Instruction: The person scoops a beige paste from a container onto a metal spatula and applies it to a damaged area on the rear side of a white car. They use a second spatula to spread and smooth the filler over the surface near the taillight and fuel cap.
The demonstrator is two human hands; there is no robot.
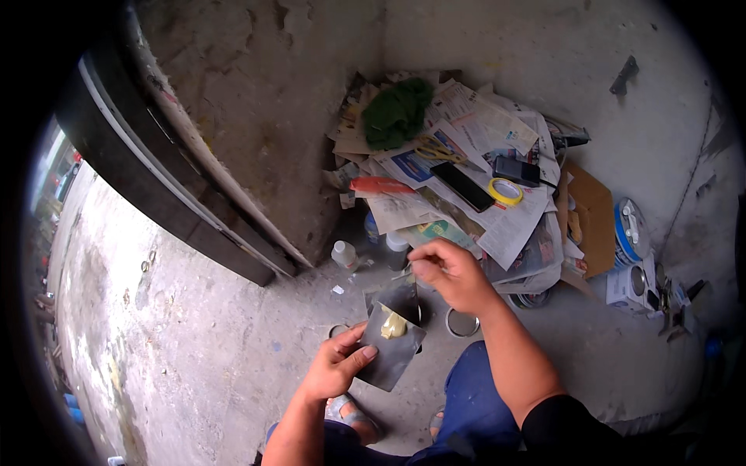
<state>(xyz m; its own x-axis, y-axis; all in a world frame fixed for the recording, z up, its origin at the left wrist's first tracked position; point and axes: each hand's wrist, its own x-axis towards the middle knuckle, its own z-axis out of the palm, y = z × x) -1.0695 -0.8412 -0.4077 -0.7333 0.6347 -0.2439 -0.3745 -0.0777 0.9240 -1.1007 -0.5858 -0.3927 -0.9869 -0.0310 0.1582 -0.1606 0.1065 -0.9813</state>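
My left hand (339, 368) grips a dark grey flat plate (385, 365), thumb on top. A dollop of pale yellow paste (393, 325) sits near the plate's far edge. My right hand (453, 273) is just beyond and to the right, its fingers pinched together over the upper end of a second dark flat piece, which looks like a scraper (396, 295). The scraper's lower part meets or overlaps the far edge of the plate; I cannot tell whether it touches the paste. A round open lid or tin (462, 322) lies on the floor below my right forearm.
Ahead, a newspaper-covered pile bears a green cloth (396, 113), scissors (443, 150), a black phone (463, 186), yellow tape (505, 192) and a dark device (516, 171). White-capped bottles (344, 254) stand beside it. Right: a cardboard box (588, 217) and tins (631, 227). Left: a door frame (175, 179).
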